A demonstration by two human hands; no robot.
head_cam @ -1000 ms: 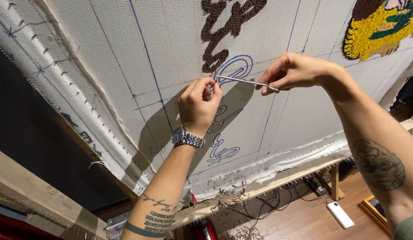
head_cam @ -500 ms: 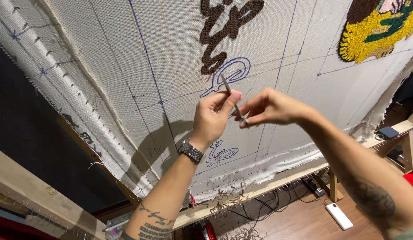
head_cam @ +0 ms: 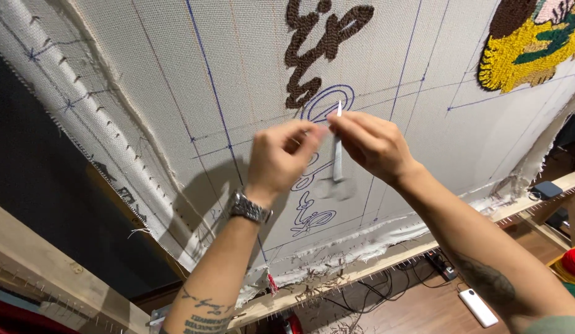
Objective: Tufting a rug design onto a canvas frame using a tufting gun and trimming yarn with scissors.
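Cream backing cloth (head_cam: 176, 93), stretched on a wooden frame (head_cam: 374, 272), fills the view, and both hands meet in front of it, just below the brown tufted lettering (head_cam: 318, 49). The right hand (head_cam: 371, 145) pinches small scissors (head_cam: 337, 145) between thumb and fingers, blades pointing up toward the lettering and handle loops hanging down, blurred. The left hand (head_cam: 281, 158), a metal watch (head_cam: 249, 208) on its wrist, has fingertips closed in a narrow pinch touching the scissors near the blades; whether it grips a thread there I cannot tell, since nothing that fine shows. Both hands hover over the blue outlined loops (head_cam: 324, 105) drawn on the cloth under the lettering.

To do this well, I judge the pinch should stay tight and close to the blades, so anything held is kept taut and away from the cloth. The tips are best kept angled off the weave, because a nick here would open the backing under the lettering. Steady wrists matter more than speed.

Far right of the lettering sits a yellow and green tufted patch (head_cam: 523, 55). Below the frame, cables (head_cam: 386, 297) and a white phone (head_cam: 478, 307) lie on the floor.
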